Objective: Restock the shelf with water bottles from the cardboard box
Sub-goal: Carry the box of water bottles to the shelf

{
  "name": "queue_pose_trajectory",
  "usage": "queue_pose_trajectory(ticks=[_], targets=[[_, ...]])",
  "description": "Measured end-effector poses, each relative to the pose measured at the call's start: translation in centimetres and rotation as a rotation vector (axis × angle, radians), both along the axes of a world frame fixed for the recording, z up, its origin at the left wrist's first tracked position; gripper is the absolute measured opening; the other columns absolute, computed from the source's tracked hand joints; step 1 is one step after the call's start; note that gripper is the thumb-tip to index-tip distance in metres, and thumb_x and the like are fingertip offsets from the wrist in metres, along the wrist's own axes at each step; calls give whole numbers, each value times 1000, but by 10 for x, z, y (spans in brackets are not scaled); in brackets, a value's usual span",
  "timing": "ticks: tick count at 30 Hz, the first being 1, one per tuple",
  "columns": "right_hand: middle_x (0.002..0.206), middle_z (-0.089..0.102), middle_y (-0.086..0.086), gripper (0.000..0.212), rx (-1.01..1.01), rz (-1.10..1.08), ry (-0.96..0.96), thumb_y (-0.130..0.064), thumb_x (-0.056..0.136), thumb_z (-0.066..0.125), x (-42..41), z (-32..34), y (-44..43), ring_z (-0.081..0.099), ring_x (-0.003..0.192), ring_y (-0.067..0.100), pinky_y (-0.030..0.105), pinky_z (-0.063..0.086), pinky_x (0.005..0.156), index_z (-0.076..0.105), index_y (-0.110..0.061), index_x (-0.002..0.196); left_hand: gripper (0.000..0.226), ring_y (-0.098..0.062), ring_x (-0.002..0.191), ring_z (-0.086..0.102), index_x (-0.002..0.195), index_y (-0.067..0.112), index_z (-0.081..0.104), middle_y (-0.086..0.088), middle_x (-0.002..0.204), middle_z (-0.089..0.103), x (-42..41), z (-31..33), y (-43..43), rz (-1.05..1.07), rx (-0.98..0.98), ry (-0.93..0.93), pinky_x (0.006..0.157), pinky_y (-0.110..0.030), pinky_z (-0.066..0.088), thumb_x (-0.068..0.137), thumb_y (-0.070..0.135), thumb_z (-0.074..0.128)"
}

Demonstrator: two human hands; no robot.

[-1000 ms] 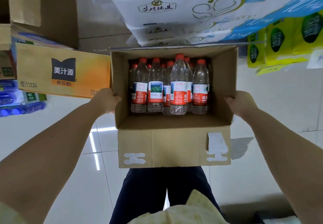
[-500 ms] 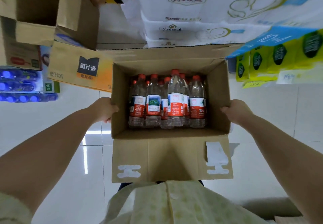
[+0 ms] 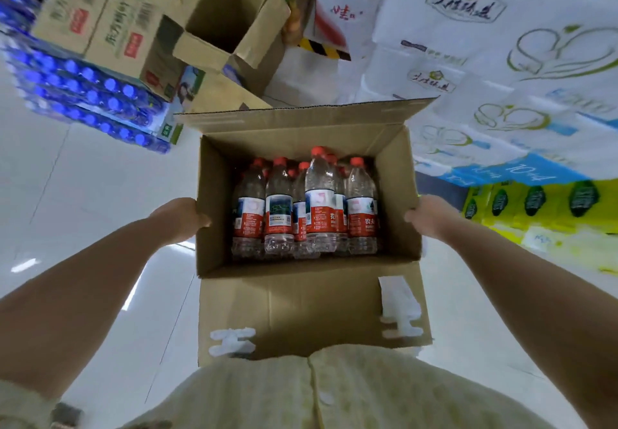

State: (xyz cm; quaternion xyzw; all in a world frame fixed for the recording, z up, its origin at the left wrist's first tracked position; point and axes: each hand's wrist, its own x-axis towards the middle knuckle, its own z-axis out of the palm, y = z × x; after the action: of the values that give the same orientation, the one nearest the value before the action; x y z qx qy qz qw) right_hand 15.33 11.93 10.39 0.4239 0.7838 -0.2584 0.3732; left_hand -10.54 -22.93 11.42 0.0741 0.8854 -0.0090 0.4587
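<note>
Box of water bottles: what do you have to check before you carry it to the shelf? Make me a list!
1. Left hand holds the cardboard box by its left wall: ok.
2. Right hand holds the right wall: ok.
3. Water bottles stand upright inside, red caps on: ok.
4. Near flap hangs down, not covering the bottles: ok.
5. Shelf to fill is in sight: cannot tell.

cardboard box (image 3: 301, 308) open-topped, water bottles (image 3: 306, 211) crowding its far end
</note>
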Motion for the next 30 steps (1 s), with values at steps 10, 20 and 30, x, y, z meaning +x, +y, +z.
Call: queue_pose_trajectory(ticks=[10,20,30], targets=[[67,49,9,26,-61,187,46,-22,88,53,-108,23,-55,49,60,24,29,34,55,46,-9,66,20,-23,80,58,81,10,63,-9,87,63,10,33,-117,304,-30,1,64,-30,42,85,30,63],[74,53,12,24,-31,397,61,-22,88,56,-244,36,-157,53,70,27,30,37,57,47,-9,70,30,-23,96,56,112,10,64,-5,103,62,-26,44,-239,547,5,35,79,-33,45,89,28,61],[74,54,11,21,17,470,125,-23,85,63,-399,57,-264,57,74,29,32,41,62,52,-8,76,26,-21,91,54,106,9,66,-6,103,63,-115,58,-351,658,55,107,79,-32,43,91,28,60]])
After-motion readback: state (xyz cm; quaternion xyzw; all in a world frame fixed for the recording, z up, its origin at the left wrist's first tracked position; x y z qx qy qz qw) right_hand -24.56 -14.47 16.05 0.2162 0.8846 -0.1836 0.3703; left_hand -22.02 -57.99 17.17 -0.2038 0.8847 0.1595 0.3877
